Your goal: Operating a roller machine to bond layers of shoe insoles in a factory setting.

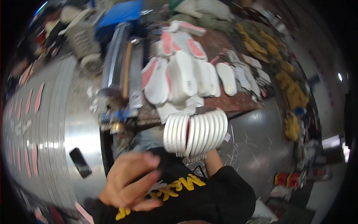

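A row of white shoe soles [195, 135], pressed side by side on edge, is held up in front of my body. My right forearm [213, 162] runs up beneath it. The soles hide my right hand, which bears them from below. My left hand [132, 181] hovers before my black shirt, fingers bent and apart, holding nothing; motion blurs it slightly. Beyond the held row, white soles [182, 74] stand in stacks on a worn reddish-brown table [238, 102]. Some show pink faces. A single white sole [226, 79] lies to their right.
On my left runs a ribbed conveyor [52, 130] carrying several pink insoles [39, 98]. A black phone [80, 162] rests on the metal surface beside it. Metal rollers [115, 56] and a blue box [119, 16] stand ahead left. Yellowish-brown pieces [291, 87] are heaped at the right.
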Demonstrator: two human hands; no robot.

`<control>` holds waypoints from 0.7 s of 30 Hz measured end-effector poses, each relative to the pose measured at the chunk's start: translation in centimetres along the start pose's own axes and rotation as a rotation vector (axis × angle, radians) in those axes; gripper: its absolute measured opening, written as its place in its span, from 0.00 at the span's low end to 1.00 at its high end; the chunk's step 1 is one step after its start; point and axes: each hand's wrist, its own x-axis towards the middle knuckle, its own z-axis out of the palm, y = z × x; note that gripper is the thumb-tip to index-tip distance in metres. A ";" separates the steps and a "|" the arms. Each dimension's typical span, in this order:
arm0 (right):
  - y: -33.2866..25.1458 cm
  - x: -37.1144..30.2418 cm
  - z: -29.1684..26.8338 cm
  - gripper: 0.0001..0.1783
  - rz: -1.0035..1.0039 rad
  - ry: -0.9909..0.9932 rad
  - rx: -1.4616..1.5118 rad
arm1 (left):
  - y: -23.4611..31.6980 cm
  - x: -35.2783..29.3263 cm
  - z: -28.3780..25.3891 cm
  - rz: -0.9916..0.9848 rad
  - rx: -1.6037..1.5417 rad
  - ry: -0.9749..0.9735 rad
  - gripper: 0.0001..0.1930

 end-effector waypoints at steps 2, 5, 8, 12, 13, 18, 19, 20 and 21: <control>3.3 1.3 0.9 0.66 0.130 -0.033 0.005 | 0.5 1.5 0.6 -0.061 0.258 -0.009 0.32; 6.5 3.8 2.7 0.66 0.297 -0.123 -0.034 | 0.2 0.1 0.4 -0.051 0.325 -0.087 0.34; 9.3 5.8 4.6 0.66 0.395 -0.188 -0.098 | 0.8 -2.7 -0.8 -0.152 0.488 -0.051 0.32; 12.3 7.2 7.3 0.66 0.440 -0.210 -0.195 | 0.9 -8.1 -2.7 -0.335 0.627 0.021 0.31; 12.2 6.9 7.5 0.66 0.436 -0.198 -0.228 | 0.5 -8.8 -3.1 -0.342 0.624 0.078 0.30; 11.8 7.1 8.7 0.62 0.376 -0.227 -0.308 | 0.7 -8.5 -5.5 -0.533 0.318 -0.097 0.34; 11.6 6.9 9.1 0.60 0.386 -0.201 -0.349 | 1.4 -7.7 -5.3 -0.562 0.317 -0.145 0.37; 11.4 6.9 9.6 0.59 0.396 -0.175 -0.389 | 1.8 -7.2 -5.2 -0.591 0.315 -0.194 0.39; 11.1 7.0 10.1 0.57 0.354 -0.160 -0.445 | 1.7 -6.9 -5.0 -0.567 0.306 -0.177 0.38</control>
